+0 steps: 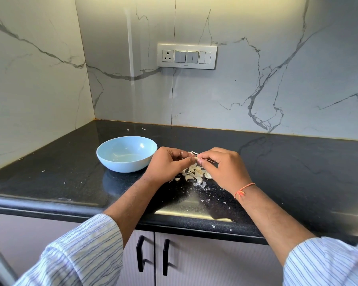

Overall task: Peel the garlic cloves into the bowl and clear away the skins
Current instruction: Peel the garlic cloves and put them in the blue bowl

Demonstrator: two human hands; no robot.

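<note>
On the black stone counter (pixel 277 162), which runs out of view at both sides, the near edge hides the tops of two cabinet doors whose black handles (pixel 140 255) show below. The striped sleeves (pixel 81 252) are cut off by the bottom of the view. The pale blue bowl (pixel 127 153) stands just to the left of the hands; its inside looks bare, though glare on its floor makes that hard to judge. The left hand (pixel 166 165) and right hand (pixel 223 168) meet above a heap of garlic cloves and skins (pixel 195 174), partly covering it, so the count cannot be made out. Between the curled fingertips of both hands a single garlic clove (pixel 196 159) is pinched, small, pale and mostly hidden; whether its skin is off I cannot tell. The heap is cream-white, with curved cloves and thin papery flakes mixed. An orange thread (pixel 243 189) circles the right wrist. Tiny skin crumbs (pixel 207 200) dot the counter toward the near edge.
</note>
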